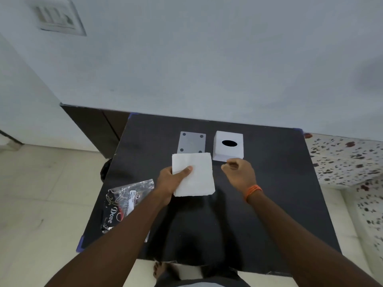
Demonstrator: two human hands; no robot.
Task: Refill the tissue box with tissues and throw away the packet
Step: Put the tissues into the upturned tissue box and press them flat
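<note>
White tissues (pixel 194 175), pinched at their left edge by the left hand (pixel 169 181), could fan apart; the empty right hand (pixel 240 172) curls loosely beside the tissue box (pixel 228 146).

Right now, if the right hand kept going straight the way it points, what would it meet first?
Most likely the tissue box: the right hand is loosely curled, knuckles toward the box's near edge. Its height above the table is unclear.

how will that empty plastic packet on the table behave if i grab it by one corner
The packet looks like thin crinkled film, so it will probably flop and fold rather than hold its shape. It appears emptied and flat, so likely very light. Its glossy surface may slip in a loose grip.
</note>
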